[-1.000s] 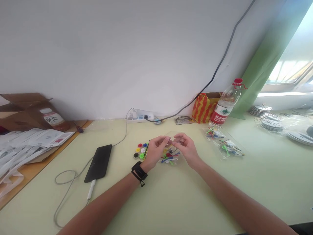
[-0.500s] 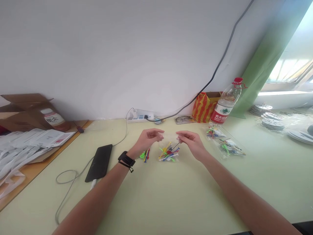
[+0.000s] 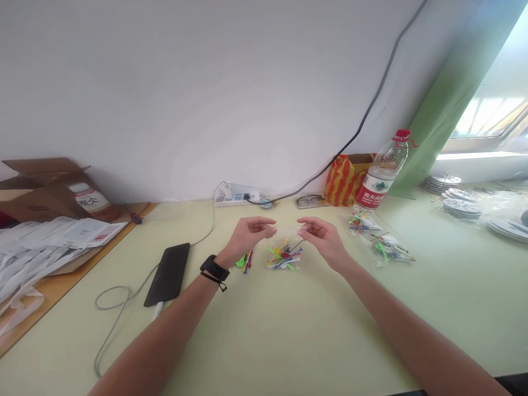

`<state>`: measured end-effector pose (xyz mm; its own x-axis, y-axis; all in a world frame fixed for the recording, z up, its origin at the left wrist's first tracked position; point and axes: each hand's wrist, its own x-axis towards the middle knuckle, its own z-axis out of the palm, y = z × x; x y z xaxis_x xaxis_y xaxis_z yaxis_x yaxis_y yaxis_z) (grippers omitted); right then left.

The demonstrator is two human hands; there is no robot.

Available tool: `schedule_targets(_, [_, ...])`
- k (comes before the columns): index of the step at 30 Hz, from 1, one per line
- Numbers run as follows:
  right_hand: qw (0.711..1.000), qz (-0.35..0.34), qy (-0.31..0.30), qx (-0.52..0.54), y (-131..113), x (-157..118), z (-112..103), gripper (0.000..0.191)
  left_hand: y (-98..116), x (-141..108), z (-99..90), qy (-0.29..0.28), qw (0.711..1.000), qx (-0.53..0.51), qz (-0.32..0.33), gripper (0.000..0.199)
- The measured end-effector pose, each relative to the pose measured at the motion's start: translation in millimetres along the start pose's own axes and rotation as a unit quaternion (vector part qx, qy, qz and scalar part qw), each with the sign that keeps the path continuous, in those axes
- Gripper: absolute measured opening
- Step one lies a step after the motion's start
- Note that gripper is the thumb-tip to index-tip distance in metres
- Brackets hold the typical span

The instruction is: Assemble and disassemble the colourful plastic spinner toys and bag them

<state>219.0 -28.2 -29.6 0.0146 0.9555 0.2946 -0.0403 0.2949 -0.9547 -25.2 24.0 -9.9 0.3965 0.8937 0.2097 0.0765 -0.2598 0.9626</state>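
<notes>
Between my hands is a clear plastic bag (image 3: pixel 285 256) holding small plastic pieces in yellow, green, red, blue and white. My left hand (image 3: pixel 252 234) pinches its upper left corner, with thumb and forefinger closed. At the upper right corner, my right hand (image 3: pixel 319 236) grips the bag in the same way. The bag's top edge is see-through and hard to make out. Beside my left wrist, a small group of loose coloured pieces (image 3: pixel 246 260) lies on the table, partly hidden by that hand.
Filled bags (image 3: pixel 390 250) lie to the right, near a large water bottle (image 3: pixel 377 181) and a striped bag (image 3: pixel 342 181). A black phone (image 3: pixel 167 275) with a cable lies left. White packets (image 3: pixel 61 242) and a cardboard box (image 3: pixel 37 184) stand far left; stacked discs (image 3: pixel 461 206) sit far right.
Both hands keep their hold at the bag's top corners. The bag's lower part has shifted very slightly; little else differs.
</notes>
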Motion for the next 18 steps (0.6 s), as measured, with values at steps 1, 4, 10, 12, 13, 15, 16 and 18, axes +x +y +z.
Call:
schedule_targets(1, [1.0, -0.001, -0.001, 0.0, 0.8, 0.2, -0.5, 0.042, 0.8, 0.1, -0.5, -0.003, 1.0, 0.002, -0.002, 0.042])
schedule_targets(4, [1.0, 0.0, -0.005, -0.003, 3.9, 1.0, -2.1, 0.037, 4.2, 0.4, -0.5, -0.02, 1.0, 0.009, -0.007, 0.04])
schedule_targets(10, [1.0, 0.006, -0.012, -0.009, 4.6, 1.0, -1.5, 0.036, 9.9, -0.2, 4.3, -0.041, 0.998, 0.047, 0.017, 0.031])
schedule_targets(12, [1.0, 0.01, -0.019, -0.011, 3.3, 0.8, -0.5, 0.035, 10.7, -0.6, 5.4, -0.044, 0.998, 0.051, 0.018, 0.03])
schedule_targets(13, [1.0, 0.013, -0.023, -0.014, 2.7, 0.8, 0.1, 0.035, 11.4, -0.9, 5.8, -0.048, 0.997, 0.051, 0.016, 0.029])
schedule_targets(15, [0.999, 0.015, -0.03, -0.022, 1.8, 0.6, 1.1, 0.034, 13.7, -1.8, 6.7, -0.055, 0.997, 0.05, 0.012, 0.028])
schedule_targets(16, [0.999, 0.014, -0.034, -0.025, 1.4, 0.5, 1.5, 0.034, 15.3, -2.5, 7.3, -0.057, 0.997, 0.049, 0.01, 0.028])
schedule_targets(18, [0.999, 0.008, -0.04, -0.03, 0.6, 0.0, 2.2, 0.035, 19.0, -4.0, 8.9, -0.058, 0.997, 0.047, 0.002, 0.029])
